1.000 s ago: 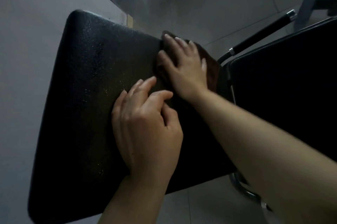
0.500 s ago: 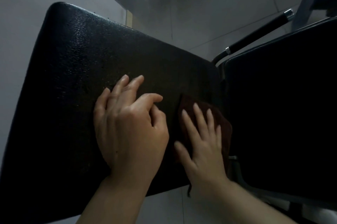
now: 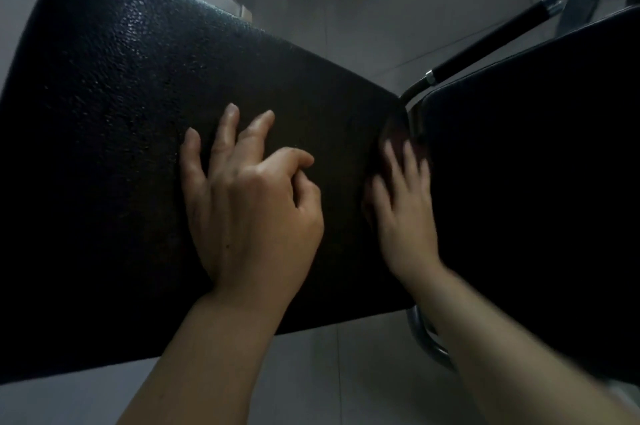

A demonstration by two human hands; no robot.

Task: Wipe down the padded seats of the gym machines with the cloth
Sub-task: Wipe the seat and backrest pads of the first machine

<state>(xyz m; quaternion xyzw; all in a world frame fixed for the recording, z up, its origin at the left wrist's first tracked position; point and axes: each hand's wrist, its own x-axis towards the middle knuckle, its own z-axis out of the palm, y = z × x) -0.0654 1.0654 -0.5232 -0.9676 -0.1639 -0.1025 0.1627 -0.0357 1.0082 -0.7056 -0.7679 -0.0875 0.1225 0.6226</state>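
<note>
The black padded seat [image 3: 138, 134] fills most of the head view, its textured vinyl glinting near the far left corner; its left side runs out of frame, while its far edge, near edge and right end show against pale floor tiles [image 3: 363, 9]. Just past the right end, across a narrow gap, a second black pad [image 3: 540, 189] is cut off at the right. A black-gripped handle bar [image 3: 491, 40] rises from that gap, and a chrome frame tube [image 3: 424, 338] curves below the seat's near right corner. The left hand [image 3: 249, 217] rests on the seat's middle, fingers spread and slightly bent, holding nothing, with bare seat open to its left and beyond it. The right hand [image 3: 405, 210] presses flat, fingers straight and slightly apart, on the brown cloth [image 3: 394, 134] at the seat's right end. Half a second ago that hand and cloth lay nearer the seat's front edge; now they sit farther up. The right hand is motion-blurred, and the cloth is mostly hidden beneath it, its outline hard to make out.
</note>
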